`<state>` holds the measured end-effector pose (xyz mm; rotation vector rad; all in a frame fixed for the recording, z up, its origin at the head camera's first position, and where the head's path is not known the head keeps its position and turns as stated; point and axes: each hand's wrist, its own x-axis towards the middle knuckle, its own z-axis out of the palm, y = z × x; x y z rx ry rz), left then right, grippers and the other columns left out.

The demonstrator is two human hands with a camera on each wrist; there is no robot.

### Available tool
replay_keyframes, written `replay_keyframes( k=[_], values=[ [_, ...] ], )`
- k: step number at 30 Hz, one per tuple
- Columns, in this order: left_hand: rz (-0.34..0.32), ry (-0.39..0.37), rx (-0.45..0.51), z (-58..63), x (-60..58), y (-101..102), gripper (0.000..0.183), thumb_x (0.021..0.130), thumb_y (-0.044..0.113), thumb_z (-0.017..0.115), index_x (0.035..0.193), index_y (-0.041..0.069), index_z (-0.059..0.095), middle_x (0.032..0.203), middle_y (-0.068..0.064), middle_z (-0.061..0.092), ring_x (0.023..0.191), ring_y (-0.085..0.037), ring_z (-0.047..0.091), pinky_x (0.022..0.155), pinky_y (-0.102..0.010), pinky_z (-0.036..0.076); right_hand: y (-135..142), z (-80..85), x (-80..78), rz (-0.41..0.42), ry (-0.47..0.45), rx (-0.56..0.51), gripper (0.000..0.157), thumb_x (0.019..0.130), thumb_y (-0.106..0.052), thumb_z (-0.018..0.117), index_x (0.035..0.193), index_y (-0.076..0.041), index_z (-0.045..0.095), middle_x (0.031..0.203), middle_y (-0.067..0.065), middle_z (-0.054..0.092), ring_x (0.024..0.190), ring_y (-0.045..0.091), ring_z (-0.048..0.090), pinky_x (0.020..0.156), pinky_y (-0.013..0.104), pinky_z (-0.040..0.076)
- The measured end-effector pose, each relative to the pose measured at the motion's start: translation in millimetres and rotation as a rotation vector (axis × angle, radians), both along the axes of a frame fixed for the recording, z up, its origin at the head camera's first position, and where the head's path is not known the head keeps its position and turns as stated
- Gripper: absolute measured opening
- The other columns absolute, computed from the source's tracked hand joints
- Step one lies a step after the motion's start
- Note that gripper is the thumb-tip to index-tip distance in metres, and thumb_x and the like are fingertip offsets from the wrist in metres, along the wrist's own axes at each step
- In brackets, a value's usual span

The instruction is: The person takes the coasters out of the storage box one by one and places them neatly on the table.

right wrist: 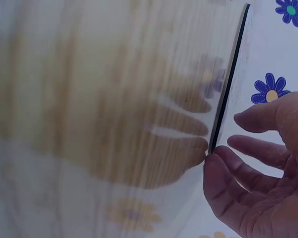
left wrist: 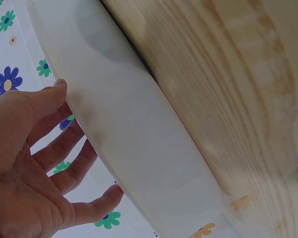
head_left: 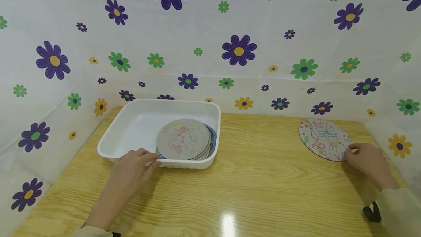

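On the far right of the table, my right hand [head_left: 368, 162] pinches the right edge of a thin round mat [head_left: 323, 140] printed with rabbits, flowers and lettering. In the right wrist view, the mat's dark edge [right wrist: 228, 74] appears almost side-on, with fingertips at its near end. My left hand [head_left: 129, 171] holds the front rim of a white plastic tray [head_left: 131, 131], thumb outside and fingers over the rim. The left wrist view shows the tray's outer wall; some fingertips are hidden behind the rim. Several round mats [head_left: 182, 140] lie stacked inside the tray's right part.
The wooden table [head_left: 256, 189] spans the space between and in front of both hands. A white flower-patterned cloth [head_left: 204, 21] hangs behind it and along both sides.
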<state>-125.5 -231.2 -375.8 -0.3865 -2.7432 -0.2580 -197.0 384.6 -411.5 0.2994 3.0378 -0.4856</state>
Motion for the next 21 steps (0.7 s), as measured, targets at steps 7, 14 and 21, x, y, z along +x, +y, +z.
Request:
replay_keyframes(
  k=[7,14,21],
  values=[
    [0.000,0.006,0.002,-0.4,0.4,1,0.024,0.083,0.031,0.071,0.101,0.015,0.073,0.095,-0.002,0.071,0.088,-0.029,0.066,0.071,-0.048,0.054,-12,0.1,0.8,0.109,0.049,0.022,0.048,0.086,-0.026,0.053,0.115,0.013,0.058,0.110,0.035,0.060,0.092,0.046,0.058,0.071,0.054,0.048],
    [0.002,0.003,0.000,-1.1,0.5,0,0.024,0.083,0.031,0.071,0.101,0.015,0.073,0.094,-0.003,0.071,0.087,-0.030,0.066,0.071,-0.047,0.054,-26,1.6,3.4,0.217,0.081,0.018,0.055,0.089,-0.039,0.057,0.119,0.007,0.060,0.119,0.035,0.056,0.105,0.052,0.053,0.080,0.062,0.045],
    [0.002,0.007,0.001,-1.2,-0.2,0,0.024,0.083,0.031,0.071,0.101,0.015,0.074,0.094,-0.003,0.071,0.087,-0.030,0.066,0.069,-0.048,0.054,-41,3.7,7.4,0.280,0.124,0.023,0.058,0.092,-0.047,0.053,0.121,0.003,0.059,0.127,0.036,0.049,0.113,0.056,0.044,0.090,0.069,0.037]
  ],
)
